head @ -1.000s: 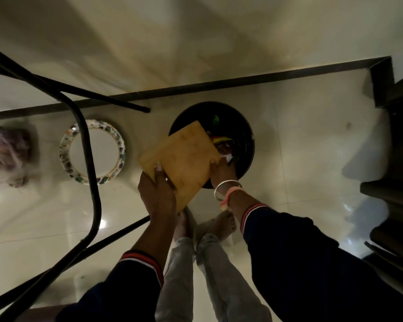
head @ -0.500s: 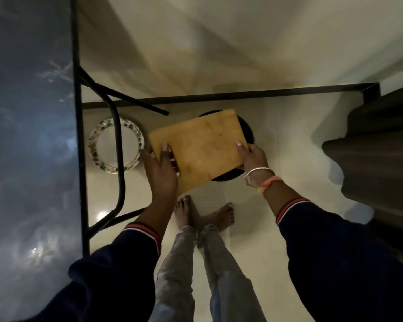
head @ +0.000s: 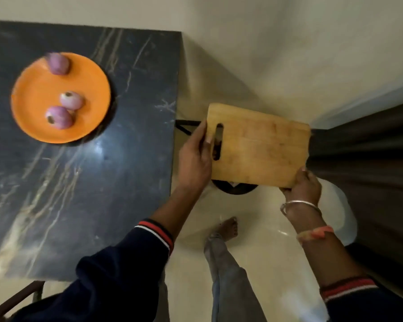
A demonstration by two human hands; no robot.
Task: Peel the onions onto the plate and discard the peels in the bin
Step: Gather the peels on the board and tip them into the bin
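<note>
Up from its place low over the bin (head: 236, 188), the board (head: 261, 147) has risen to about bench height since half a second ago. It has also turned, so that its slot (head: 218, 142) now lies at the left end. The view has swung left with it, so the top of the bench (head: 91, 182) has replaced the floor beneath it.

Both hands grip the board. The left hand (head: 193, 161) holds the slotted left end, thumb laid on top beside the slot and fingertips showing dark through it. The right hand (head: 304, 184) pinches the near right corner, thumb on top and fingers curled under. A bangle (head: 298, 204) and an orange band (head: 315, 233) sit on the right wrist.

Only a dark sliver of the bin shows, on the floor (head: 254, 217) under the near edge of the board and just right of the bench. A bare foot (head: 228, 228) stands on the floor nearer than the bin.

An orange plate (head: 37, 98) rests on the far left part of the dark, veined bench, well apart from the board. Three pale purple onions lie on it. The far onion (head: 58, 63) sits at the far rim, blurred. The middle onion (head: 71, 100) and near onion (head: 58, 117) lie close together near the plate's centre and seem to touch.

No peel shows on the board's upper face.
</note>
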